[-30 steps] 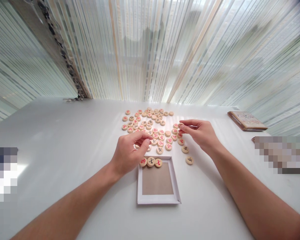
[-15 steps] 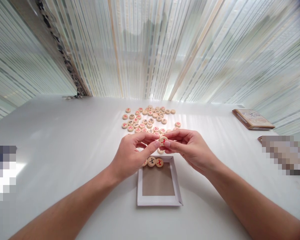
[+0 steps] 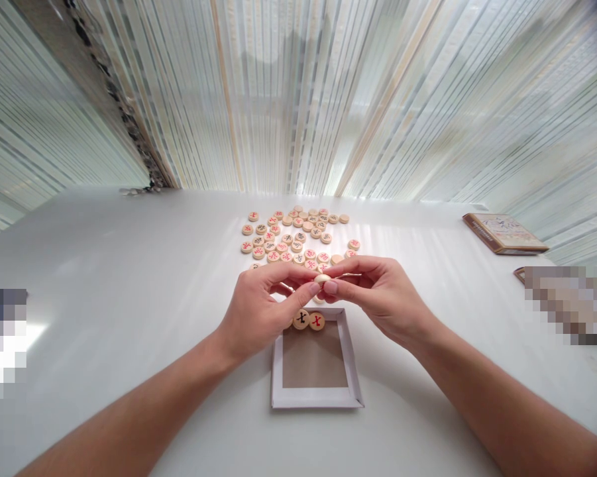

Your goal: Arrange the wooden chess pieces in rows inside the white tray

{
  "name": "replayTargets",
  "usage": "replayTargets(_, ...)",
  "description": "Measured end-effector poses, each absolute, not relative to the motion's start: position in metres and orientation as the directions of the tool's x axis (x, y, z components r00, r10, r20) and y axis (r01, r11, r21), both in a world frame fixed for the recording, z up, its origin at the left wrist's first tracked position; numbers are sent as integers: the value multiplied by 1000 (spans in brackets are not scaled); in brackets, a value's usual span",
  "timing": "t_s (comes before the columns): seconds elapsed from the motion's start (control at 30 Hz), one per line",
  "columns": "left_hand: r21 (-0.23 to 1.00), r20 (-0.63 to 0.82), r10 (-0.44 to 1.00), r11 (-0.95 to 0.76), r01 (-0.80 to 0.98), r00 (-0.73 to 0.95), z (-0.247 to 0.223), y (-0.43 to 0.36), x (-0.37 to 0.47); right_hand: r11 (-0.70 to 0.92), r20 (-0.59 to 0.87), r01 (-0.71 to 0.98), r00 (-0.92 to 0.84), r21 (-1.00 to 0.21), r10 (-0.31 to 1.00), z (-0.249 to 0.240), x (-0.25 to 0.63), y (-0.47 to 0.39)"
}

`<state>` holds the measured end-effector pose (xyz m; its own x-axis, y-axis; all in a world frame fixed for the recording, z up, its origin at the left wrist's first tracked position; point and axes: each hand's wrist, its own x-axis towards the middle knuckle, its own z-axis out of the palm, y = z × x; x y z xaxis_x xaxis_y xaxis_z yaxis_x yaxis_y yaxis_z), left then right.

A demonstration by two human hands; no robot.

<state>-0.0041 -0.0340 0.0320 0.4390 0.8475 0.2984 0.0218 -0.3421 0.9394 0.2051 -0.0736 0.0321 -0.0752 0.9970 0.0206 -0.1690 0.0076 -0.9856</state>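
A round wooden piece [image 3: 322, 279] is tilted edge-on between the fingertips of my left hand [image 3: 263, 301] and my right hand [image 3: 372, 291]; both pinch it above the far edge of a shallow white box [image 3: 318, 398]. Inside that box, along its far side, lie a disc with a black character [image 3: 301, 318] and one with a red character [image 3: 317, 321]. Another disc beside them is mostly hidden by my left hand. Beyond my hands, several discs with red or black characters [image 3: 285, 257] are spread on the white table [image 3: 179, 265].
At the right lies a flat box with a printed lid [image 3: 509, 232]. Nearer, a blurred-out object [image 3: 566, 305] sits at the right edge, and another [image 3: 2, 344] at the left edge. A striped curtain [image 3: 288, 99] hangs behind the table.
The piece between my hands has turned from showing its red character to being nearly edge-on. My hands stay in almost the same place.
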Motion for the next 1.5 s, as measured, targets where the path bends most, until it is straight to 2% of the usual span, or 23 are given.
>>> replayTargets(0.23, 921, 347, 847, -389, 25, 403, 33, -36, -2, 73, 81, -137, -51, -988, 995, 35, 200, -74)
replayTargets(0.4, 928, 333, 853, -371, 17, 402, 34, -36, -1, 63, 71, -134, -53, -989, 996, 36, 199, -75)
replayTargets(0.63, 967, 248, 865, -249, -55, 436, 33, -35, -1, 14, 27, -152, -85, -988, 996, 31, 202, -75)
replayTargets(0.93, 979, 179, 893, -122, -161, 413, 33, -33, 0, -104, -83, -268, -88, -958, 993, 33, 202, -73)
replayTargets(1.1, 985, 141, 893, -81, -154, 428, 33, -33, 0, -141, -136, -298, -39, -944, 990, 35, 201, -73)
replayTargets(1.5, 979, 133, 881, -46, -198, 455, 32, -32, 0, -87, -70, -254, -76, -963, 995, 34, 199, -73)
